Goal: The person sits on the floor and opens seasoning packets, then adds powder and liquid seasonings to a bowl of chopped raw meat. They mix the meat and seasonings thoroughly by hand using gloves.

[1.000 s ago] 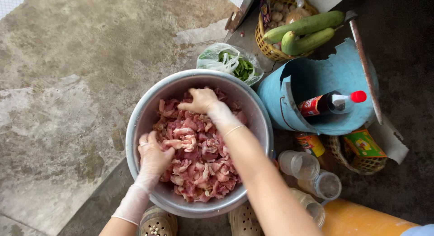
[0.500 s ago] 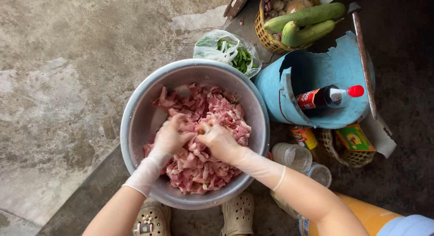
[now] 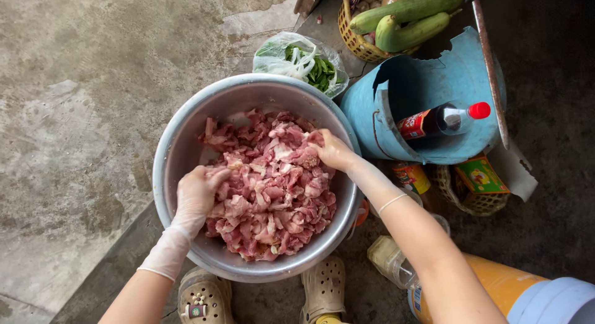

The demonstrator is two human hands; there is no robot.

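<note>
Outdoors, on rough grey concrete floor (image 3: 80,113), a round metal bowl (image 3: 180,144) holds chopped pink raw meat (image 3: 266,187); both gloved hands, left hand (image 3: 197,194) and right hand (image 3: 333,151), press loosely curled into it.

Both gloved hands, left hand (image 3: 197,192) and right hand (image 3: 333,151), are buried in the chopped raw pink meat (image 3: 268,181) filling a big round metal bowl (image 3: 180,144), cracked blue plastic bucket (image 3: 427,88) right beside it.

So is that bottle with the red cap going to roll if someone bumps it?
Probably a little. The bottle lies on its side in the broken blue tub, and round bottles tend to roll. The tub's wall would likely stop it. It looks partly full, so maybe sloshy.
</note>
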